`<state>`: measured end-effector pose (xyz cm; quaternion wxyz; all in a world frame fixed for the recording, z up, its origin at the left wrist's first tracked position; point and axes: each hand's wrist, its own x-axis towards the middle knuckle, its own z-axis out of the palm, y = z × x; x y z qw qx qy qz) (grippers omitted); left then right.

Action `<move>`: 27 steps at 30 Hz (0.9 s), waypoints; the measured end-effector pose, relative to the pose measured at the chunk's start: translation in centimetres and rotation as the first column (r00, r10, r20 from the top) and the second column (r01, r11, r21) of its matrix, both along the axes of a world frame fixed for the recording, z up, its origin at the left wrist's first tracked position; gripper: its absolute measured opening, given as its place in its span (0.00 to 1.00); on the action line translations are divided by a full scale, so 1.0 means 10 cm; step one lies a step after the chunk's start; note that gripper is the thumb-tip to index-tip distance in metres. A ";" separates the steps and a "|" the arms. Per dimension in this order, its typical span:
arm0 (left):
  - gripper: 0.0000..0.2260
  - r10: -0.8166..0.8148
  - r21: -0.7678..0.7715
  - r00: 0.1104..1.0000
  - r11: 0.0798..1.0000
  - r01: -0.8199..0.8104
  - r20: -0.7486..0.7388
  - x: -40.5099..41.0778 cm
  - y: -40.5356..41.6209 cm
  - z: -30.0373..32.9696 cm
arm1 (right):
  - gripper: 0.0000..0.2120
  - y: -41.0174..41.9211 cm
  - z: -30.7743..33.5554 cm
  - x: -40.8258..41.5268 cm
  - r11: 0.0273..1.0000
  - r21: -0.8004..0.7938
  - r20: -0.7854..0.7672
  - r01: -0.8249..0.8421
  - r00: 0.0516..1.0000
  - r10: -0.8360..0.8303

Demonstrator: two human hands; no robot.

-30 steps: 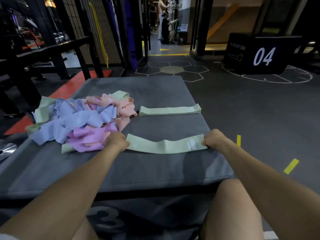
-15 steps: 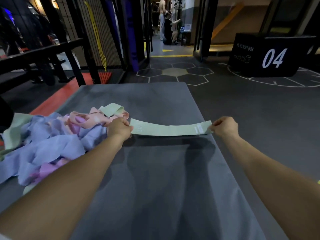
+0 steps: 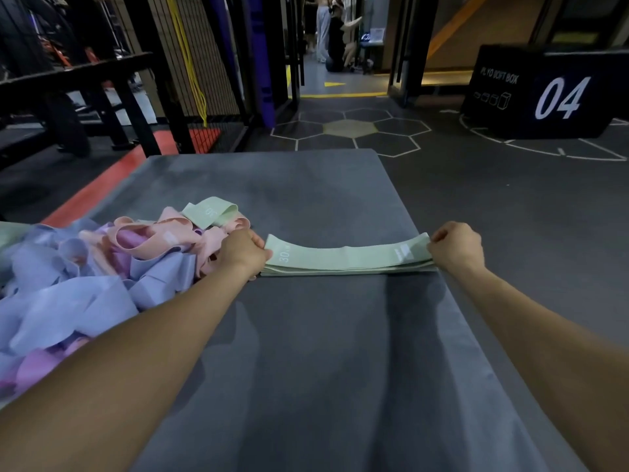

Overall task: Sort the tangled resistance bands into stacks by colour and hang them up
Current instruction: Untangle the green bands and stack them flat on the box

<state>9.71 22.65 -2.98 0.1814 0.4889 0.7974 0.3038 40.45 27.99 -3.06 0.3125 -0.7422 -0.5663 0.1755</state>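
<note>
Resistance bands in a tangled heap of lilac-blue, pink and purple flat fabric loops (image 3: 85,277) fill the nine o'clock side of the grey padded platform top (image 3: 306,352); the heap runs off the left edge of the view, so its full extent cannot be seen. One pale green fabric loop marked "30" (image 3: 209,211) pokes up at the heap's far right corner, toward eleven o'clock. Individual bands inside the heap overlap so much that their count is impossible to tell.

Just right of the heap, the left hand (image 3: 242,252) is curled, knuckles up, gripping the left end of the pale green flat band (image 3: 343,258); its fingertips are hidden under the hand. This band lies across the platform at twelve o'clock from the viewer, bowed slightly upward in the middle, resting on at least one more green band beneath it, whose edges show as thin layers along the near side. White print reading "30" sits near its left end, and a small white label near its right end is too blurred to read.

The right hand (image 3: 456,248) pinches the right end of the same band at the platform's right edge, fingers curled.

Farther off at one o'clock stands a black soft box printed "04" (image 3: 544,93). People in the doorway at twelve o'clock are cut off at the top.
</note>
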 end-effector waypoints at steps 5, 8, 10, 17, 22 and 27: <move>0.11 0.012 -0.023 0.999 1.000 -0.011 0.033 0.02 -0.01 -0.01 | 0.08 -0.03 0.01 0.02 1.000 -0.006 0.005 0.001 1.000 -0.001; 0.08 0.020 -0.061 1.000 0.998 -0.021 -0.014 0.04 -0.02 -0.06 | 0.08 -0.07 -0.04 0.02 1.000 -0.008 0.017 -0.005 1.000 0.005; 0.06 0.024 -0.079 0.999 0.997 -0.027 -0.034 0.04 -0.02 -0.09 | 0.08 -0.07 -0.07 0.02 1.000 -0.006 0.031 -0.007 1.000 0.007; 0.09 0.019 -0.075 0.989 0.997 -0.030 -0.150 0.04 0.00 -0.14 | 0.10 -0.06 -0.14 -0.02 1.000 -0.005 0.075 -0.011 0.997 0.011; 0.06 -0.073 0.050 0.985 0.995 0.081 -0.154 -0.03 -0.03 -0.01 | 0.12 -0.10 0.05 -0.28 0.995 0.052 0.176 -0.086 0.981 0.076; 0.08 -0.083 0.124 0.951 0.984 0.125 -0.297 -0.32 -0.15 0.26 | 0.11 -0.07 0.22 -0.99 0.947 0.057 0.186 -0.317 0.935 0.302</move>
